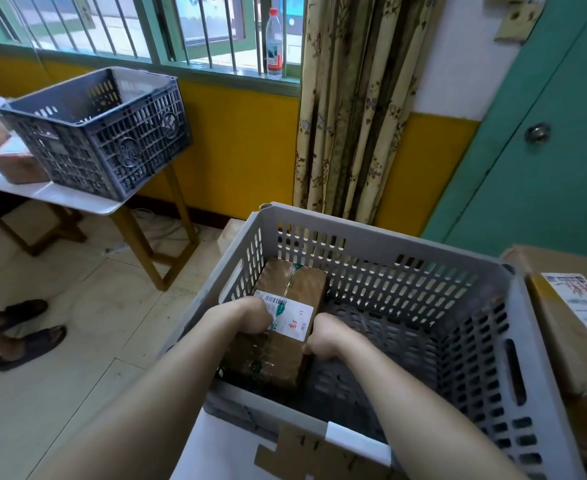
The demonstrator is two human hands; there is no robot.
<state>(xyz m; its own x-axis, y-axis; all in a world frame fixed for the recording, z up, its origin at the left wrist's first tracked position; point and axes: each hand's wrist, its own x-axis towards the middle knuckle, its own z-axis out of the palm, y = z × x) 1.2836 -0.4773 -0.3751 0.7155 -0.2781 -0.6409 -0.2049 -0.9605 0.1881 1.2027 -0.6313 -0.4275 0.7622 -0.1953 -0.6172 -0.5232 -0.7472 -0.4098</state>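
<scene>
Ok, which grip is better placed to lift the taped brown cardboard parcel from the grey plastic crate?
Right, probably: right grip holds the parcel beside bare crate floor; left grip sits close by the crate wall.

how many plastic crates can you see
2: a light grey crate in front with the taped parcel inside, and a dark grey crate on the white table at left. None seem hidden.

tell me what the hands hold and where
The brown taped cardboard parcel in the grey plastic crate: left hand grips its left edge, right hand its right edge, beside the white label.
</scene>
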